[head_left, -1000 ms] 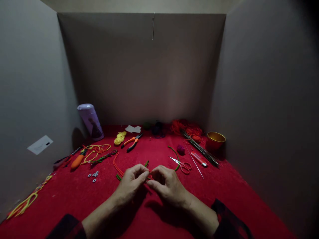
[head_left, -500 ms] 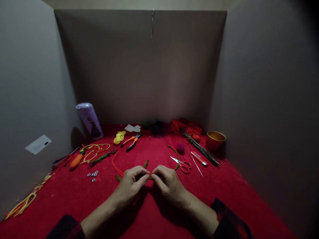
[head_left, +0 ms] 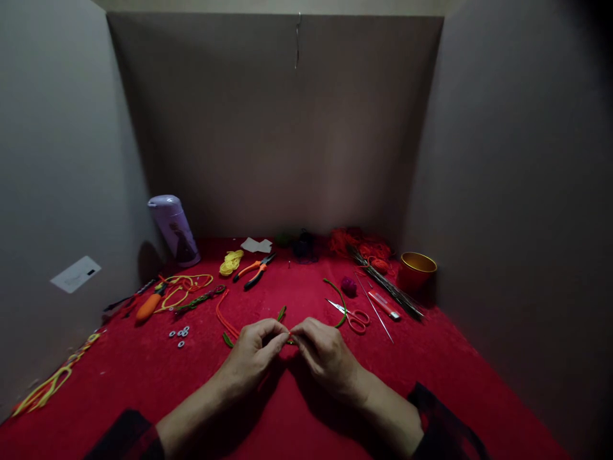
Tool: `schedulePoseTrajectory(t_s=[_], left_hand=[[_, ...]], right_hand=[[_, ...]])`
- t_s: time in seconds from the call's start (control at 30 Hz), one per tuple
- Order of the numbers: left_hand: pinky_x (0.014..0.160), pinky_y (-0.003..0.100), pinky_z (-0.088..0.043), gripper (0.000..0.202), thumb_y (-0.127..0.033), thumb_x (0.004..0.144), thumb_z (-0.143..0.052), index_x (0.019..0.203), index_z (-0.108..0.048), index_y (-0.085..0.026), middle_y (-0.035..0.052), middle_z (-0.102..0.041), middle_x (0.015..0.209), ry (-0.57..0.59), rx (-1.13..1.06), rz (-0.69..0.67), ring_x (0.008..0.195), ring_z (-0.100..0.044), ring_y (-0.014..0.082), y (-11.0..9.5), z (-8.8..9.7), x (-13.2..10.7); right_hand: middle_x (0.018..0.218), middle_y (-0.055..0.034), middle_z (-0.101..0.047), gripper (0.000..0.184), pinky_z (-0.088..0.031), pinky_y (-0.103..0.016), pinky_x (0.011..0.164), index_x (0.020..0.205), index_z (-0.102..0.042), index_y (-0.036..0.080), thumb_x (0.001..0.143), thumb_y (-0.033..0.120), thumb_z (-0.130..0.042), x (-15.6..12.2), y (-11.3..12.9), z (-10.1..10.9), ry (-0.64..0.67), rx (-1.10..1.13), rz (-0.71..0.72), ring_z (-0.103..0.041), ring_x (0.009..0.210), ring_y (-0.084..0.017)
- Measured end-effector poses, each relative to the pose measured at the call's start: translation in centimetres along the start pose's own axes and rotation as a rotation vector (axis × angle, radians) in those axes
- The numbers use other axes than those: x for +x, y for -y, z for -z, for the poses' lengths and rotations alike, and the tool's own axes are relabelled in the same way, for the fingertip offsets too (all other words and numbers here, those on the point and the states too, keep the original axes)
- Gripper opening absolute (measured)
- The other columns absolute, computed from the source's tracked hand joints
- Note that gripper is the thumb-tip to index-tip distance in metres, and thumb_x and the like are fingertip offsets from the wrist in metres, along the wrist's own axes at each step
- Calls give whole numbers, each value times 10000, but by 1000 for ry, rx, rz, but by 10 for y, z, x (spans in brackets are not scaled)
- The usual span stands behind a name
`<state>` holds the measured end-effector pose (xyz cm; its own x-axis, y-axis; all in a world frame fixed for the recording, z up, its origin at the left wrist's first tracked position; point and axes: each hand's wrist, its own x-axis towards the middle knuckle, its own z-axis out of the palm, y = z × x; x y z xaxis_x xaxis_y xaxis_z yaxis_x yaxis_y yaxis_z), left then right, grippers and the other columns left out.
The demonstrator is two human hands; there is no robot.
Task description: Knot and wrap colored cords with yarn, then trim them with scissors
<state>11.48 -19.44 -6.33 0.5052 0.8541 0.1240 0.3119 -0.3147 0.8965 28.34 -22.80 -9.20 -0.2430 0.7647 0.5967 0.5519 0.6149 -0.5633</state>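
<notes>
My left hand (head_left: 252, 353) and my right hand (head_left: 324, 351) meet fingertip to fingertip low over the red cloth (head_left: 297, 409). Both pinch a thin cord piece (head_left: 289, 335) that shows red at the pinch point. A green cord end (head_left: 281, 313) sticks out behind my left fingers, and an orange-red cord (head_left: 224, 319) loops away to the left. Most of the pinched piece is hidden under my fingers.
Red-handled scissors (head_left: 353, 316) and a green cord (head_left: 336, 295) lie right of my hands. Orange pliers (head_left: 253, 271), yellow cord (head_left: 231, 262), a lilac bottle (head_left: 175, 230), small washers (head_left: 179, 335), a gold-rimmed cup (head_left: 416, 269), metal rods (head_left: 387, 287). Cardboard walls (head_left: 287, 128) enclose three sides.
My fingertips have drawn closer together over the cord. The view has shifted slightly. The things on the cloth have not moved.
</notes>
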Motion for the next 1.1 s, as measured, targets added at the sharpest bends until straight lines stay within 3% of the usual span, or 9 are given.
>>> schedulePoseTrajectory(t_s=[0.27,0.43,0.73,0.93,1.1], left_hand=[[700,259,-415,238,-307,866,-467,825,-638,-146,39,-635,781,29,99,-47,751,-562,162,0,2,0],[633,243,-388,231,-273,870,-451,751,-605,-150,11,-586,690,8,213,-86,657,-522,134,1,0,0],[628,240,-393,225,-249,881,-442,753,-597,-149,14,-589,691,15,266,-119,652,-528,129,2,-1,-1],[738,252,-439,193,-207,864,-486,1010,-598,-150,55,-645,897,36,270,-198,811,-589,149,7,0,0],[667,247,-428,178,-168,875,-446,891,-620,-138,52,-620,795,63,394,-291,717,-576,141,12,-3,-3]], right_hand=[[727,-25,-572,120,-377,-240,613,814,-527,179,860,116,-435,-1,0,0,29,-29,-85,-517,636,-133],[681,-5,-526,114,-349,-235,597,774,-518,179,817,98,-449,-2,0,-2,40,-20,-99,-473,603,-123],[619,26,-491,132,-321,-219,572,684,-492,184,763,80,-473,-1,1,-5,-35,46,-174,-440,562,-98],[587,29,-503,146,-312,-214,544,668,-490,177,797,112,-469,1,4,-3,-40,85,-236,-436,530,-91],[580,37,-482,140,-301,-205,535,666,-483,174,784,98,-483,-1,3,-5,-19,83,-219,-422,525,-84]])
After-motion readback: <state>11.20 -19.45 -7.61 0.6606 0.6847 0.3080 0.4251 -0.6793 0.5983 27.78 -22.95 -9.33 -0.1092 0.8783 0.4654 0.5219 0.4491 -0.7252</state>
